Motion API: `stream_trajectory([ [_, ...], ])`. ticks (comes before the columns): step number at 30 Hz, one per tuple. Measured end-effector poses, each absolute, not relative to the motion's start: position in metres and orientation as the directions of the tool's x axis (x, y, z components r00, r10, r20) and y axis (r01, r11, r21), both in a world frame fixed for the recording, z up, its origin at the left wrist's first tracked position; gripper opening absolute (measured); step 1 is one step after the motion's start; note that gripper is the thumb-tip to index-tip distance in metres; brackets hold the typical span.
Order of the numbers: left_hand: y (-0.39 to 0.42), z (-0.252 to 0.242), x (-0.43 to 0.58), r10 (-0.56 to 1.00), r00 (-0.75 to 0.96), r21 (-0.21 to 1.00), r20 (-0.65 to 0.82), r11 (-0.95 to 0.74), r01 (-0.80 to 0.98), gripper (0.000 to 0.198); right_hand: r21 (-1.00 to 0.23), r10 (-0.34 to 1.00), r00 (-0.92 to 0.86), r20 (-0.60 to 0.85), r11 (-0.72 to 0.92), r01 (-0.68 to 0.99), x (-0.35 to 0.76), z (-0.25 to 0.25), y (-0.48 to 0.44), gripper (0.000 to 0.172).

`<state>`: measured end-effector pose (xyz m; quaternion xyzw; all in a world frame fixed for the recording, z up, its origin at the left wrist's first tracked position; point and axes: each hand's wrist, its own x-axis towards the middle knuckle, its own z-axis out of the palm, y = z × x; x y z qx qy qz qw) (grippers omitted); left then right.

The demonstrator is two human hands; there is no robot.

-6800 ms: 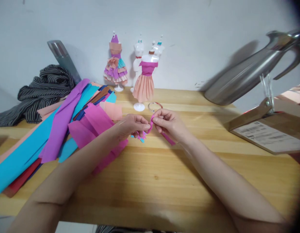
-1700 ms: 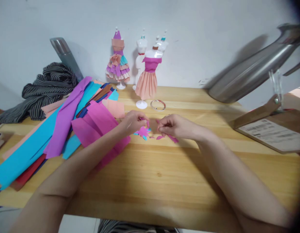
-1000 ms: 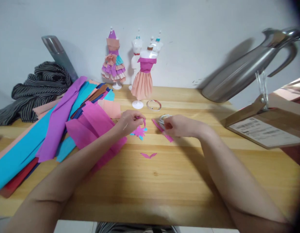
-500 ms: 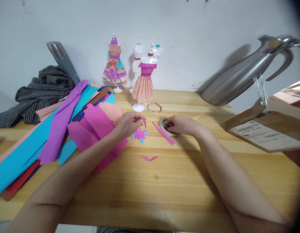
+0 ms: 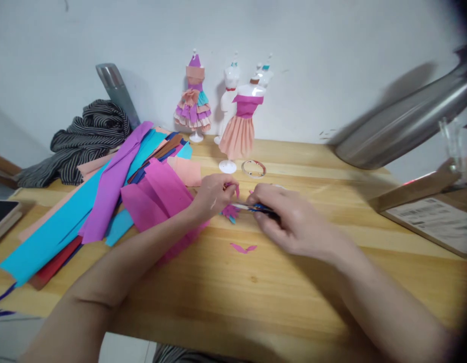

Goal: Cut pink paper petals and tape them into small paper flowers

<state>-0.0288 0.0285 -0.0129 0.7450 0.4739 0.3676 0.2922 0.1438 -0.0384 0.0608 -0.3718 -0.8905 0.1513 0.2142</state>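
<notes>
My left hand (image 5: pixel 217 194) pinches a small strip of pink crepe paper (image 5: pixel 237 190) between thumb and fingertips. Closed around dark-handled scissors (image 5: pixel 264 209), my right hand (image 5: pixel 293 217) holds them just above the tabletop. Their silvery blades point left, close under the pinched strip. Below the blades lies a pink and blue star-shaped paper cutout (image 5: pixel 230 214), partly covered by them. A small pink V-shaped scrap (image 5: pixel 243 248) rests nearer to me. My right hand hides most of a pink paper strip and a white ring-like roll behind it.
Crepe paper sheets (image 5: pixel 85 201) in several colours cover the left side. Small mannequins stand at the back, one in a pink and peach dress (image 5: pixel 239 126). A bangle (image 5: pixel 253 169) lies before them. A steel jug (image 5: pixel 399 121) and cardboard box (image 5: pixel 429 217) stand at right.
My right hand has lifted the scissors from beside the roll and brought them left to the pink strip. My left hand keeps its pinch. The view has turned left.
</notes>
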Motion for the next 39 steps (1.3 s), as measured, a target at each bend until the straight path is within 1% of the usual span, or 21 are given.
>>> stream_trajectory([
  [2, 0.028, -0.013, -0.028, 0.922, 0.28, 0.774, 0.268, -0.379, 0.506, 0.018, -0.412, 0.73, -0.626, 0.275, 0.678, 0.609, 0.134, 0.054, -0.042, 0.009],
  [4, 0.029, -0.013, -0.028, 0.924, 0.266, 0.763, 0.277, -0.379, 0.523, 0.018, -0.445, 0.748, -0.615, 0.249, 0.652, 0.613, 0.128, 0.049, -0.044, 0.015],
  [8, 0.03, -0.011, -0.028, 0.94, 0.196, 0.738, 0.28, -0.342, 0.582, 0.02, -0.624, 0.794, -0.594, 0.127, 0.529, 0.575, 0.123, 0.044, -0.045, 0.032],
  [11, 0.028, -0.006, -0.028, 0.946, 0.183, 0.726, 0.267, -0.322, 0.608, 0.02, -0.735, 0.826, -0.56, 0.066, 0.42, 0.532, 0.12, 0.04, -0.046, 0.037],
  [13, 0.026, -0.002, -0.028, 0.947, 0.186, 0.711, 0.262, -0.32, 0.626, 0.02, -0.767, 0.837, -0.545, 0.049, 0.381, 0.517, 0.119, 0.037, -0.046, 0.038],
  [17, 0.024, 0.002, -0.029, 0.943, 0.197, 0.678, 0.266, -0.329, 0.657, 0.022, -0.779, 0.842, -0.539, 0.03, 0.357, 0.515, 0.118, 0.035, -0.046, 0.04],
  [23, 0.024, 0.001, -0.03, 0.939, 0.207, 0.663, 0.275, -0.341, 0.667, 0.023, -0.809, 0.845, -0.535, 0.008, 0.32, 0.493, 0.118, 0.034, -0.047, 0.045],
  [27, 0.025, 0.0, -0.03, 0.931, 0.198, 0.659, 0.307, -0.358, 0.661, 0.022, -0.857, 0.855, -0.519, 0.002, 0.268, 0.439, 0.119, 0.032, -0.046, 0.05],
  [30, 0.028, -0.001, -0.031, 0.919, 0.193, 0.639, 0.343, -0.379, 0.669, 0.021, -0.864, 0.859, -0.511, -0.021, 0.242, 0.442, 0.119, 0.032, -0.046, 0.052],
  [34, 0.032, -0.003, -0.033, 0.907, 0.209, 0.618, 0.366, -0.404, 0.674, 0.02, -0.85, 0.85, -0.524, -0.048, 0.241, 0.468, 0.119, 0.036, -0.046, 0.049],
  [39, 0.034, -0.008, -0.034, 0.893, 0.207, 0.637, 0.399, -0.432, 0.638, 0.02, -0.832, 0.845, -0.534, -0.038, 0.269, 0.485, 0.12, 0.037, -0.047, 0.046],
])
